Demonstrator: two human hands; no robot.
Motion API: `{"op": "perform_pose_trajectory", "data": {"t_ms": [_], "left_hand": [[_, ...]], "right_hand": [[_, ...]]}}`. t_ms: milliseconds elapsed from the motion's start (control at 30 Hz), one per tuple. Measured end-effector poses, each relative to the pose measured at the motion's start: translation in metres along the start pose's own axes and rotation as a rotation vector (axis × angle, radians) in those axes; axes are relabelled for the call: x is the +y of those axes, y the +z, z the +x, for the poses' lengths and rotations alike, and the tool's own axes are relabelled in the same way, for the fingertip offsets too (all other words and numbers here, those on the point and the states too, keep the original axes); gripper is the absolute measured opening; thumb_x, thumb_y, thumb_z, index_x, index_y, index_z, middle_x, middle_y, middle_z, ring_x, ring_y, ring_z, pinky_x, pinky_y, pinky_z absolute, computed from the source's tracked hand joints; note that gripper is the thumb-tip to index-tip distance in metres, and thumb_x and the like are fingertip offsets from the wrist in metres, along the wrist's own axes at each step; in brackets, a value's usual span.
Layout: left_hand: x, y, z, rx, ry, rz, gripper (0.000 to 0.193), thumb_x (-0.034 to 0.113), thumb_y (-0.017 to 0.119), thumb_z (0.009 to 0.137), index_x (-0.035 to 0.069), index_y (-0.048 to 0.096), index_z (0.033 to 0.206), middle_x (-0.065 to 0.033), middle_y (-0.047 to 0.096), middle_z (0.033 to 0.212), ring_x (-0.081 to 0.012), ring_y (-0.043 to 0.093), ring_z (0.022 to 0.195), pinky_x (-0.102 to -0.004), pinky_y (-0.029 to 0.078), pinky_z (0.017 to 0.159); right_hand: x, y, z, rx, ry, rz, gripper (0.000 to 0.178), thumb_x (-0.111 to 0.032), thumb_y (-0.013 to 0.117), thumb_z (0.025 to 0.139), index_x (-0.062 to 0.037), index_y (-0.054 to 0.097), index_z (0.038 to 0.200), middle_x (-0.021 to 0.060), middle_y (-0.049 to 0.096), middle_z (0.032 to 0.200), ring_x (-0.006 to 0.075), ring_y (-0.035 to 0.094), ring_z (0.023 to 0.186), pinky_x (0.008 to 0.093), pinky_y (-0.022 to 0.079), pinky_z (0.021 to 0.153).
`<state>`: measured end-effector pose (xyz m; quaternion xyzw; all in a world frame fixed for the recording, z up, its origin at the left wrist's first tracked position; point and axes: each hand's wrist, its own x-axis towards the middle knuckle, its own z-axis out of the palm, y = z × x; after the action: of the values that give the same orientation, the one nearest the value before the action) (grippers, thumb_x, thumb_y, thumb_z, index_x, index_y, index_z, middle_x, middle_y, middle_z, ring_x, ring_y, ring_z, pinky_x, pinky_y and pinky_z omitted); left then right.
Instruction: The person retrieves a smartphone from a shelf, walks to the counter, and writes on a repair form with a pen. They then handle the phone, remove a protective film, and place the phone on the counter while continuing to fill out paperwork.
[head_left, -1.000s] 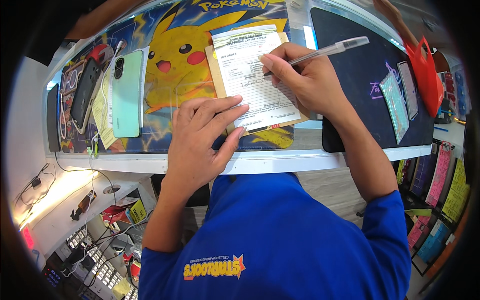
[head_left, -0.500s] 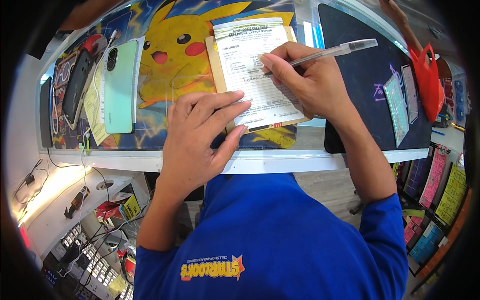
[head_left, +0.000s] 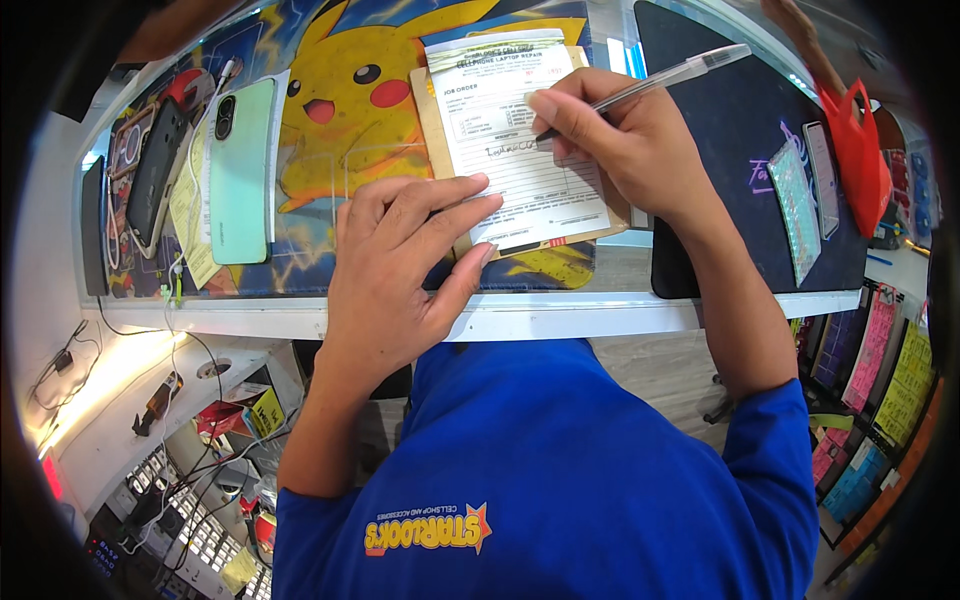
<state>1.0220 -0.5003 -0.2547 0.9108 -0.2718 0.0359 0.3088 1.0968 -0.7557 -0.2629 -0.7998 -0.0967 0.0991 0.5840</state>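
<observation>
A clear-barrelled ballpoint pen point(head_left: 672, 78) is pinched in my right hand point(head_left: 625, 140), its tip at the writing on a white printed form point(head_left: 520, 205). Handwritten dark script runs along one line at the form's middle. Beneath the form lies a brown clipboard or card backing point(head_left: 432, 130), its edges showing at the left and right. My left hand point(head_left: 400, 260) lies spread, fingertips on the form's lower left edge and thumb near its bottom edge. The fingers of that hand are apart and hold nothing.
A mint-green phone point(head_left: 240, 175) lies to the left on papers, beside a dark phone case point(head_left: 160, 170) and a white cable. On the right, a black mat point(head_left: 710, 200) carries a bubble-wrap pouch point(head_left: 795, 215) and another phone point(head_left: 822, 180). A red bag point(head_left: 862, 165) stands beyond.
My right hand and the pen have shifted slightly rightward along the line, and the handwriting is a little longer. My left hand stays in place.
</observation>
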Motion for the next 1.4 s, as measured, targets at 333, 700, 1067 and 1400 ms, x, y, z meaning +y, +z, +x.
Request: {"op": "perform_pose_trajectory", "data": {"t_ms": [333,700,1067,1400], "left_hand": [[0.009,-0.005,0.02,0.008,0.023,0.001,0.034,0.02,0.079,0.092,0.013,0.076,0.126,-0.0018,0.07,0.123,-0.0272,0.057,0.116,-0.0428,0.042,0.104],[0.011,0.007,0.053,-0.027,-0.013,0.123,0.052,0.035,0.082,0.092,0.013,0.069,0.137,-0.008,0.064,0.119,-0.028,0.056,0.113,-0.0435,0.04,0.098],[0.001,0.018,0.053,0.054,-0.021,0.147,0.063,0.047,0.088,0.083,0.018,0.068,0.136,-0.007,0.056,0.125,-0.0298,0.051,0.116,-0.0468,0.038,0.101],[0.002,0.018,0.052,0.034,-0.011,0.172,0.067,0.049,0.086,0.085,0.017,0.066,0.141,-0.007,0.056,0.133,-0.0297,0.05,0.124,-0.0472,0.036,0.108]], "right_hand": [[-0.008,-0.003,0.001,0.007,0.048,0.131,0.035,-0.035,0.07,0.106,-0.0005,0.077,0.1,0.0034,0.074,0.084,0.0054,0.064,0.073,0.0224,0.05,0.063],[-0.037,-0.043,-0.013,0.12,-0.089,0.055,0.037,-0.039,0.073,0.104,-0.002,0.076,0.097,0.0013,0.071,0.08,0.0044,0.062,0.071,0.021,0.047,0.061],[-0.008,-0.003,-0.005,0.009,-0.015,-0.125,0.03,-0.028,0.072,0.105,0.0001,0.075,0.097,0.0022,0.071,0.079,0.0059,0.063,0.069,0.0244,0.048,0.059],[-0.016,-0.042,-0.017,0.075,0.072,0.203,0.036,-0.034,0.071,0.105,0.0003,0.075,0.097,0.0012,0.069,0.075,0.005,0.062,0.066,0.0201,0.047,0.061]]}}
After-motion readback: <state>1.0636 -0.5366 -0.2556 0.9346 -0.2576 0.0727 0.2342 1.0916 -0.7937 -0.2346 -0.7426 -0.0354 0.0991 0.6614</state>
